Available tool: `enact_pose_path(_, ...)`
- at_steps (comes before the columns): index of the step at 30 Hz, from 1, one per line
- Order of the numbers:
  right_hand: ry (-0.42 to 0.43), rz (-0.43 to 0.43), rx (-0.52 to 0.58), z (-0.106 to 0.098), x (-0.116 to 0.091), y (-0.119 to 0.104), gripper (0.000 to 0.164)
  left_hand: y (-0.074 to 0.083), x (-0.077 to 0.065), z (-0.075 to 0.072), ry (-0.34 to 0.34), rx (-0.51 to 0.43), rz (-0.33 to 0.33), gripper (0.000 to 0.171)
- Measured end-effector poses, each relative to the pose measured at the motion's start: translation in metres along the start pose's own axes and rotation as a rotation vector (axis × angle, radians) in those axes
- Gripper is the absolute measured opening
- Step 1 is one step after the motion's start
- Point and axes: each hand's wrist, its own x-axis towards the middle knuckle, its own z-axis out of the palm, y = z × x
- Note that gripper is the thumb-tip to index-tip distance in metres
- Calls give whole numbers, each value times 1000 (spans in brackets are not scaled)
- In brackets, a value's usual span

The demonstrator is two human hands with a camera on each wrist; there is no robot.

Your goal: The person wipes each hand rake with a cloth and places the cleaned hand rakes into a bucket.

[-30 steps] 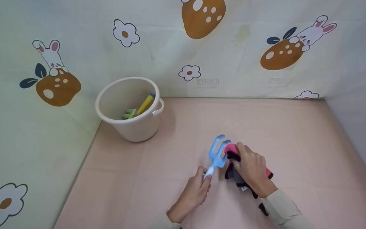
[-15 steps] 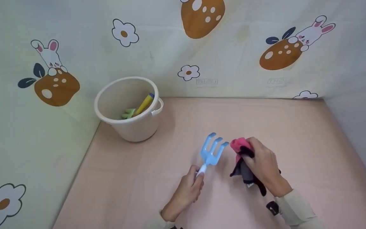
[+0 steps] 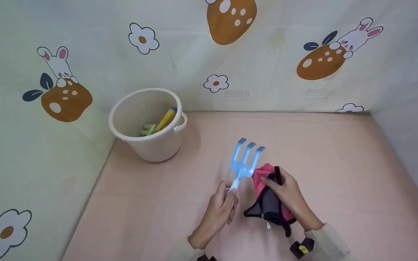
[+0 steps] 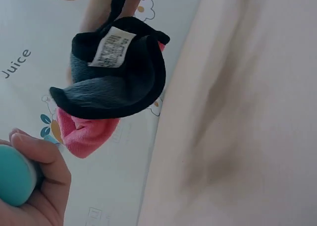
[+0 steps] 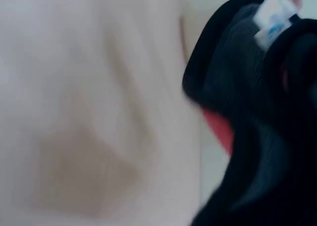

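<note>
My left hand [image 3: 216,210] grips the white handle of a light-blue garden hand fork [image 3: 242,168], its three tines pointing up and away. The turquoise handle end [image 4: 17,175] shows in that fist in the left wrist view. To its right, my right hand [image 3: 290,197] pinches a bunched cloth [image 3: 270,201], pink on one face and grey on the other, with black edging. A white label [image 4: 113,47] hangs from the cloth. In the head view the cloth's pink top sits close beside the fork's head. Dark folds fill much of the right wrist view.
A cream bucket [image 3: 154,149] stands at the back left by the wall. Inside lie a yellow handle [image 3: 166,119] with a blue end and a green pronged piece [image 3: 147,129]. Printed walls [image 3: 267,65] bound the pinkish table surface [image 3: 325,152] behind and at both sides.
The cloth moved right, off the fork's tines, then came back left and turned so more grey shows. The fork has risen and now stands more upright. The bucket has stayed put.
</note>
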Motion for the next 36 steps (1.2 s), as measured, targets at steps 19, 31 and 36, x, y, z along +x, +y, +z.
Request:
enact_pose_path(19,-220,402,1086,15,0,-10,26,-13,22,8,46,247,194,17)
enact_pose_path(31,-90,412,1206,15,3,-3,14,-33,31,-1,8,449,268,19)
enact_pose_path(36,-90,405,1218,9,2,-6,15,-35,30,-4,-2,523,292,18)
